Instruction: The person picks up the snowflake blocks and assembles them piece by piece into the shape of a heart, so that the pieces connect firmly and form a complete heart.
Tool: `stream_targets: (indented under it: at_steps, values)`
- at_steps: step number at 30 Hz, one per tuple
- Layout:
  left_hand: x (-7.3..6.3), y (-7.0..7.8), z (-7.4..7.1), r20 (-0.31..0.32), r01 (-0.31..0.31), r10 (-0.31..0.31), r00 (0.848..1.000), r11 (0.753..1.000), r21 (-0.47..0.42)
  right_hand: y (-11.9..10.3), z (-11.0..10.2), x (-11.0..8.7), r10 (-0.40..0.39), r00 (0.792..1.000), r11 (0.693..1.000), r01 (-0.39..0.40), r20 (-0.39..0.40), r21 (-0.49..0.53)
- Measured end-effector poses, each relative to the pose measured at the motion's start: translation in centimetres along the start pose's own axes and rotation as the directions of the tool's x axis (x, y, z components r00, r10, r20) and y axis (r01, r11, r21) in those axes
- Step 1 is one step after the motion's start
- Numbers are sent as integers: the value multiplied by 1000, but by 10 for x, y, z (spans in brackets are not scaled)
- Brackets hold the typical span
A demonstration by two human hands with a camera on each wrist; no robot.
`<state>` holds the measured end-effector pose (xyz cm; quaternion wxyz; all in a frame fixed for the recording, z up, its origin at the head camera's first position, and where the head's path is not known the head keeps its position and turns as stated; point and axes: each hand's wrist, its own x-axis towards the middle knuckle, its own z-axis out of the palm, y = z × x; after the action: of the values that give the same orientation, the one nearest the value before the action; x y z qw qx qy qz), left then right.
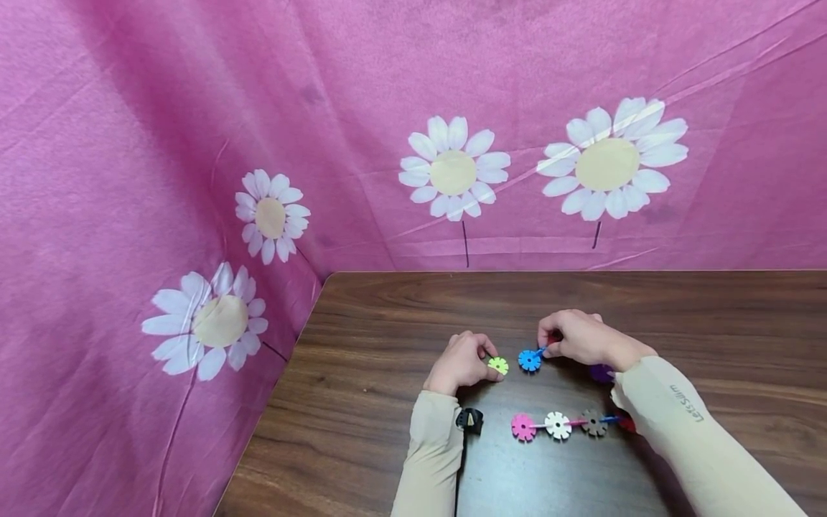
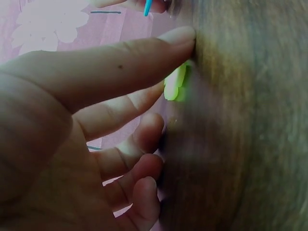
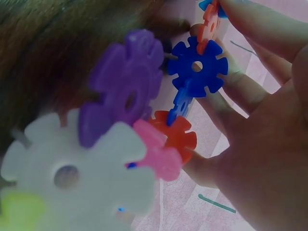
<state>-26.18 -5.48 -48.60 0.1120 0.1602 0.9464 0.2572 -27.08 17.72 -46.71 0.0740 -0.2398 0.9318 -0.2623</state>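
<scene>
In the head view my left hand [image 1: 460, 362] is low over the table, holding a yellow-green notched disc [image 1: 498, 365] by its edges between thumb and index finger. The left wrist view shows this disc [image 2: 174, 84] edge-on, partly behind the thumb. To its right, my right hand [image 1: 581, 339] pinches a chain of interlocking notched discs near its left end, where a blue disc [image 1: 530, 360] sticks out toward the left hand, a gap apart. Further along, the right wrist view shows a dark blue disc [image 3: 216, 79], a purple disc [image 3: 108, 70] and a white disc [image 3: 103, 187].
Nearer me on the wooden table [image 1: 362, 431] lies a row with a pink disc [image 1: 519, 434], a white disc [image 1: 553, 432] and a grey disc [image 1: 591, 431]; its right end is under my right forearm. Pink flowered cloth [image 1: 362, 108] hangs behind the table.
</scene>
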Motion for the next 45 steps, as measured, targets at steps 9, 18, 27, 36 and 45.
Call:
stream_targets:
  at_steps: [9,18,27,36,45]
  values:
    - [1,-1,1,-9,5,-5,1000,1000,-17,-1,0,1,14,1000,1000,-14,12,4]
    - [3,-1,3,18,-50,53,998,987,-150,-1,1,0,22,1000,1000,-23,12,14]
    - [5,-2,6,25,-106,117,993,958,-265,-3,0,0,44,999,998,-45,20,34]
    - [6,-2,8,18,-131,142,990,948,-291,-4,-2,0,57,998,997,-58,26,43]
    - [5,-3,7,18,-133,145,989,943,-304,-4,-1,0,61,998,997,-62,21,44]
